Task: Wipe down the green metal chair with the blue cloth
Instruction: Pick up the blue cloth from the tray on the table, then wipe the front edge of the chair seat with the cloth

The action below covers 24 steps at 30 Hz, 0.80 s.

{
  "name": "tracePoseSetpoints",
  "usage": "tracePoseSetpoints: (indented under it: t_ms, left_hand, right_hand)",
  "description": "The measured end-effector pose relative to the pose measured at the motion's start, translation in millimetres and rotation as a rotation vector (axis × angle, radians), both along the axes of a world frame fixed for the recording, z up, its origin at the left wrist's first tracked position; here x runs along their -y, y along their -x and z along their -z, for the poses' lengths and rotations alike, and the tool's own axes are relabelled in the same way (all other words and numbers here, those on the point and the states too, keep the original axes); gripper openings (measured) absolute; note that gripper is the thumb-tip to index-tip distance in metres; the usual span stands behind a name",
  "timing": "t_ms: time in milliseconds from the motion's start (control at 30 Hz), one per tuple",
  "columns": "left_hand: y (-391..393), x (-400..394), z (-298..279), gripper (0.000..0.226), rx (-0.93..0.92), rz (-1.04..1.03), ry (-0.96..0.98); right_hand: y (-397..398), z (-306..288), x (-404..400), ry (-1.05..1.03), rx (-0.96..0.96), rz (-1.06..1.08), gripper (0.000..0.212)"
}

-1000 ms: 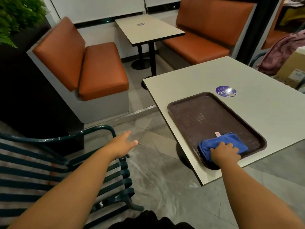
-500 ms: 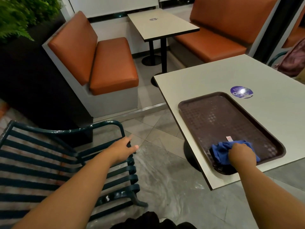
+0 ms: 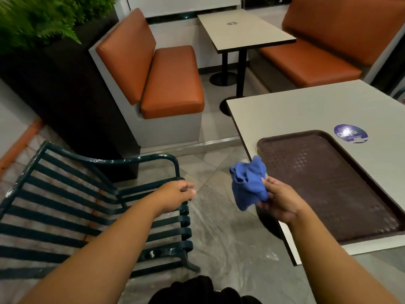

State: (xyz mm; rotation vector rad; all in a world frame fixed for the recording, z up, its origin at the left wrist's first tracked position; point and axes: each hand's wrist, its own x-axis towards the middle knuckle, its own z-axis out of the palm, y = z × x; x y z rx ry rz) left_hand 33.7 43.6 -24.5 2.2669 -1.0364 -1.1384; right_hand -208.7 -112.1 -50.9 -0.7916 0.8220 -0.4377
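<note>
The green metal chair [image 3: 65, 207] with slatted seat and back stands at the lower left, its curved armrest toward the table. My left hand [image 3: 175, 194] hovers over the front edge of the seat, fingers loosely curled, holding nothing. My right hand [image 3: 278, 200] holds the crumpled blue cloth [image 3: 248, 183] in the air between the chair and the table edge, off the brown tray [image 3: 328, 183].
The beige table [image 3: 306, 110] with a round purple sticker [image 3: 350, 133] fills the right. An orange booth seat [image 3: 171, 84] and a dark planter with ferns [image 3: 65, 88] stand behind the chair. A second table [image 3: 241, 29] and orange bench [image 3: 317, 58] lie farther back. Tiled floor lies between chair and table.
My right hand has lifted the blue cloth off the tray and carried it left toward the chair. My left hand has curled slightly over the chair's seat. The view has shifted left.
</note>
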Motion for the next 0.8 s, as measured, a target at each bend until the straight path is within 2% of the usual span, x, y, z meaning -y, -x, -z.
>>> tracePoseSetpoints:
  t_ms: [67,133,267,400,500,567,600,733,800]
  left_hand:
    - [4.0,0.7,-3.3,0.045,-0.1,-0.046,0.048]
    - [6.8,0.3,-5.1,0.047,-0.226,-0.106,0.09]
    - [6.7,-9.8,-2.6,0.034,-0.558,-0.291,0.159]
    - [-2.5,-27.9,0.5,0.044,-0.77,-0.474,0.288]
    - [-8.4,-40.0,-7.0,0.041,-0.633,-0.673,0.375]
    - [-12.7,-50.2,-15.9,0.037,-0.556,-0.708,0.407]
    - [-15.0,-55.9,-20.8,0.036,-0.525,-0.691,0.423]
    - [-24.0,-75.6,-38.2,0.032,-0.317,-0.629,0.454]
    - [-29.5,-82.8,-42.0,0.025,-0.234,-0.585,0.428]
  right_hand:
    - [-23.7,4.8,-13.6,-0.075,0.1,-0.107,0.016]
    - [-43.9,7.4,-26.5,-0.133,0.218,-0.22,0.031]
    - [-79.7,0.5,-47.9,-0.204,0.422,-0.41,0.062]
    - [-108.8,-1.5,-56.7,-0.318,0.456,-0.459,0.066]
    - [-123.5,-0.7,-61.5,-0.356,0.388,-0.451,0.065]
    - [-129.8,4.4,-66.5,-0.358,0.319,-0.422,0.043]
    - [-132.5,7.1,-69.6,-0.362,0.295,-0.405,0.039]
    - [-147.0,19.7,-76.8,-0.484,0.307,-0.399,0.036]
    - [-154.9,26.6,-76.8,-0.517,0.302,-0.429,0.051]
